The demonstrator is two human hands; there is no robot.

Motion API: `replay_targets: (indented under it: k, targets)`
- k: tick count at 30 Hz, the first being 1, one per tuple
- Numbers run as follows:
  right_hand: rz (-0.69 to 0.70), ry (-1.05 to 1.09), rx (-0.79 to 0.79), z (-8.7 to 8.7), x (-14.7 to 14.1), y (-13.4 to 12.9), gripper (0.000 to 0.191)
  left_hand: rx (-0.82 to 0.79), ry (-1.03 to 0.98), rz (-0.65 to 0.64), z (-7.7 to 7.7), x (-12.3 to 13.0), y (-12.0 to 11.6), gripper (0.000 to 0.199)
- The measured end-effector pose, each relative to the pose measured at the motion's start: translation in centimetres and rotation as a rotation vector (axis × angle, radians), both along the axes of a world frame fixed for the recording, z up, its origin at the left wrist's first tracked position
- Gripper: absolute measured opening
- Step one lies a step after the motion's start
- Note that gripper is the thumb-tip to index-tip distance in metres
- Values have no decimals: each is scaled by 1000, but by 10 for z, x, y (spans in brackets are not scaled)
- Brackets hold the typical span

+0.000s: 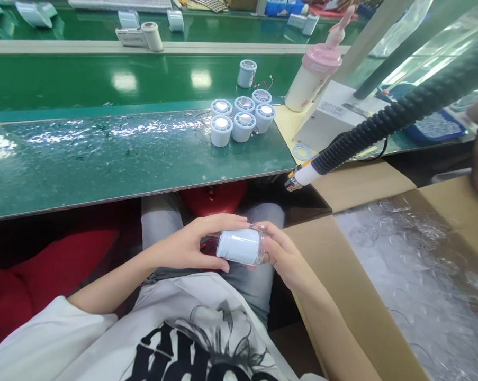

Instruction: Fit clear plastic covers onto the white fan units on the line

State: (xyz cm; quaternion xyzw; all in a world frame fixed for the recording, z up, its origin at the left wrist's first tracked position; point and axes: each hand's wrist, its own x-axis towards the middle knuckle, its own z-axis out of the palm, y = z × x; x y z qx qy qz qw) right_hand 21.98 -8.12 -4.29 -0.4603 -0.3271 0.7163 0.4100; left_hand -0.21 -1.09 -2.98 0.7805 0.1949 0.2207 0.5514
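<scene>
A light-blue plastic cylinder (239, 245) lies on its side between my hands, above my lap. My left hand (189, 244) grips its left part, with the thumb below and the fingers along the top. My right hand (285, 257) closes on its right end, where clear plastic shows around the blue body. A thin wire with a small white connector sticks up by the right fingertips. On the bench edge beyond stand several similar light-blue cylinders (244, 127) with round white or silvery tops and red wires; another cylinder (247, 73) stands slightly apart behind them.
A large cardboard box (322, 286) of clear plastic pieces (417, 286) stands at my right. A black corrugated hose (381, 116) with a metal tip hangs over it. A pink-topped bottle (316, 74) and white stand (330, 114) are on the green bench (104, 164).
</scene>
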Motion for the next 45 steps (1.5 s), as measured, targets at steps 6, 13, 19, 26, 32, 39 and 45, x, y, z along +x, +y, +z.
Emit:
replay_targets:
  k: [6, 13, 19, 26, 32, 39, 45]
  targets:
    - [44, 12, -118, 6, -6, 1, 51, -20, -38, -10, 0, 1, 0, 74]
    - [57, 65, -203, 6, -13, 3, 54, -87, -47, -6, 1, 1, -2, 72]
    - [149, 175, -381, 10, -13, 5, 63, -90, -78, 3, -1, 1, -2, 74]
    - [267, 144, -400, 9, -13, 5, 75, -128, -31, 44, 2, 1, -6, 63]
    - [-103, -523, 462, -5, -2, -5, 35, -457, -2, 131, 10, 3, -11, 59]
    - [50, -395, 685, -2, 3, -9, 50, -502, 23, 84, 14, 2, -8, 70]
    - [-9, -313, 512, 0, 6, -11, 43, -613, -28, 46, 13, 0, -9, 74]
